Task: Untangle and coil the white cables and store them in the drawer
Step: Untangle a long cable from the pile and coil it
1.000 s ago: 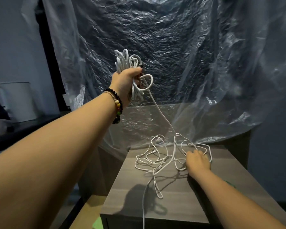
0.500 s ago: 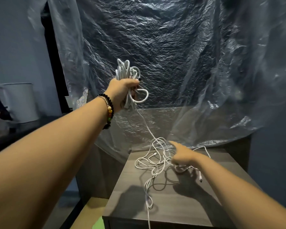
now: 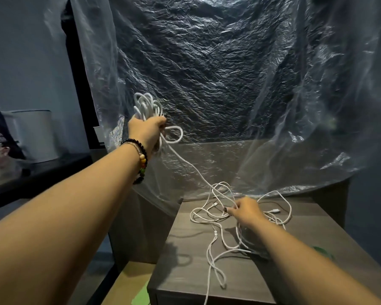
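A bundle of coiled white cable (image 3: 146, 105) is clenched in the left hand (image 3: 147, 132), which is raised in front of a crinkled plastic sheet (image 3: 218, 69). A beaded bracelet (image 3: 140, 159) is worn on that wrist. From the fist, one loose loop hangs to the right, and a single strand (image 3: 189, 165) is stretched down to the tangled white cables (image 3: 220, 213) that lie spread over the grey wooden cabinet top (image 3: 185, 249). Strands of the tangle are pinched between the curled fingers of the right hand (image 3: 245, 211), just above the cabinet top; exactly which strand is held cannot be made out, since the loops cross under the hand. A connector end (image 3: 274, 210) is seen just beside the right hand, and one strand is draped over the front edge of the cabinet. A white container (image 3: 36, 135) is set on a dark shelf (image 3: 37, 175) at the left. A green patch (image 3: 322, 250) is partly hidden by the right forearm.
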Demonstrator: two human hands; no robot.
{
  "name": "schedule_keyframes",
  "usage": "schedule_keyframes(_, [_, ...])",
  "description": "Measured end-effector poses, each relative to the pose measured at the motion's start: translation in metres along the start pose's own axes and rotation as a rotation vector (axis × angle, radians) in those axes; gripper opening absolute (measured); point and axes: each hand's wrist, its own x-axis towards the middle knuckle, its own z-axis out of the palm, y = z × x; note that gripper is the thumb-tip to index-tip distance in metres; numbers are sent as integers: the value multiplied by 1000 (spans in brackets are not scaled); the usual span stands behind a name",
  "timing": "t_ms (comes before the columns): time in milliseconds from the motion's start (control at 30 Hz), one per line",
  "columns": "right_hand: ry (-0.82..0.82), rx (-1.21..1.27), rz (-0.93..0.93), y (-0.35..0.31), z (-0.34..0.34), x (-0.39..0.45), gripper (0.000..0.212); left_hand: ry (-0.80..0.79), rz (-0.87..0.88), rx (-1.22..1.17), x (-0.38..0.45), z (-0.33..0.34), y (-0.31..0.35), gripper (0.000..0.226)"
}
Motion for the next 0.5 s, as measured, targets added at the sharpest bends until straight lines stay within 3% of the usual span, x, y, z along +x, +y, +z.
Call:
schedule_keyframes(167, [153, 194, -67, -41, -46, 28, 36, -240, -120, 222, -14, -9, -46, 18])
schedule_keyframes(333, [184, 219, -199, -93, -100, 45, 38, -337, -144, 181, -33, 19, -71, 21])
schedule_keyframes(500, [147, 264, -344, -129, -144, 34, 11, -483, -123, 189, -41, 47, -69, 21])
